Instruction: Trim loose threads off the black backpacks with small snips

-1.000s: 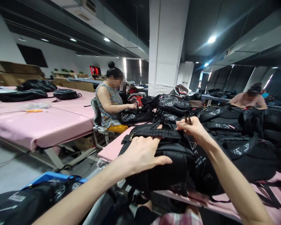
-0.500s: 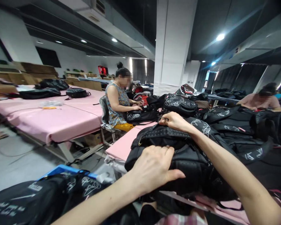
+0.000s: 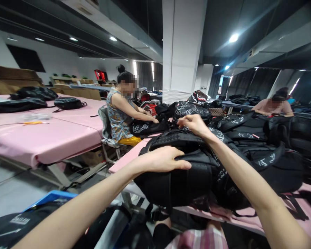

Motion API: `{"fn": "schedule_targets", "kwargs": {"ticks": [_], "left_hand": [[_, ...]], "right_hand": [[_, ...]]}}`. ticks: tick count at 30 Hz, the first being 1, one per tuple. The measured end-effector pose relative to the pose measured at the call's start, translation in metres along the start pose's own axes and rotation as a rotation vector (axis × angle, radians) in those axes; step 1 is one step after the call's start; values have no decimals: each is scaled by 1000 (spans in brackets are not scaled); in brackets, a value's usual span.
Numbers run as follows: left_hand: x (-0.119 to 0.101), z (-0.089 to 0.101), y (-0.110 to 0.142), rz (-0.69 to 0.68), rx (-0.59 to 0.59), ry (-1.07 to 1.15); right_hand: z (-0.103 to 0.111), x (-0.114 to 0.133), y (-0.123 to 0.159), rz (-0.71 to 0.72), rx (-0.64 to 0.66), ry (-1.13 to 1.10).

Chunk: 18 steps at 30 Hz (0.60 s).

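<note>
A black backpack [image 3: 181, 186] with a woven-pattern panel lies in front of me at the table edge, its top opening facing up. My left hand [image 3: 163, 159] rests over the near rim of the opening, thumb stretched out and apart; its fingertips are partly hidden. Above the bag's far side is my right hand [image 3: 193, 125], with fingers curled into a pinch. What sits between those fingertips, if anything, is too small to make out. More black backpacks with white scribble prints [image 3: 264, 160] lie close by on the right.
A co-worker [image 3: 124, 107] sits across to the left, hands on a black bag. Another person [image 3: 273, 105] bends over work at far right. A pink-covered table [image 3: 67, 138] stands left. Below it, a blue bin [image 3: 52, 197] with black bags is near my left arm. A white pillar [image 3: 182, 52] rises behind.
My view has turned a little to the right. My left hand has shifted towards the bag's opening and turned, its fingers now less visible. My right hand stays pinched above the far side.
</note>
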State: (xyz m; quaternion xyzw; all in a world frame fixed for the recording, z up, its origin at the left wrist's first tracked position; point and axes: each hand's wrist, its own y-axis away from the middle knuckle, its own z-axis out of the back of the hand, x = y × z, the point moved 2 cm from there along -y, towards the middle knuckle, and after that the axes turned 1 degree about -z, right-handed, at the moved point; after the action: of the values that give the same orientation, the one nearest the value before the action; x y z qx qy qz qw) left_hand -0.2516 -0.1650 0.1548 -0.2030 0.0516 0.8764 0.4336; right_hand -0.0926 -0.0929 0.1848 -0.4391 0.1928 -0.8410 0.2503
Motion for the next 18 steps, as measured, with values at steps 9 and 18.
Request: {"fn": "schedule_targets", "kwargs": {"ticks": [9,18], "left_hand": [[4,3,-23,-122,-276,68],[-5,-3,37,-20,-811,120]], "right_hand": [[34,8,172,-314,-56,13],[-16,-20,164,-396,-187,-643]]}}
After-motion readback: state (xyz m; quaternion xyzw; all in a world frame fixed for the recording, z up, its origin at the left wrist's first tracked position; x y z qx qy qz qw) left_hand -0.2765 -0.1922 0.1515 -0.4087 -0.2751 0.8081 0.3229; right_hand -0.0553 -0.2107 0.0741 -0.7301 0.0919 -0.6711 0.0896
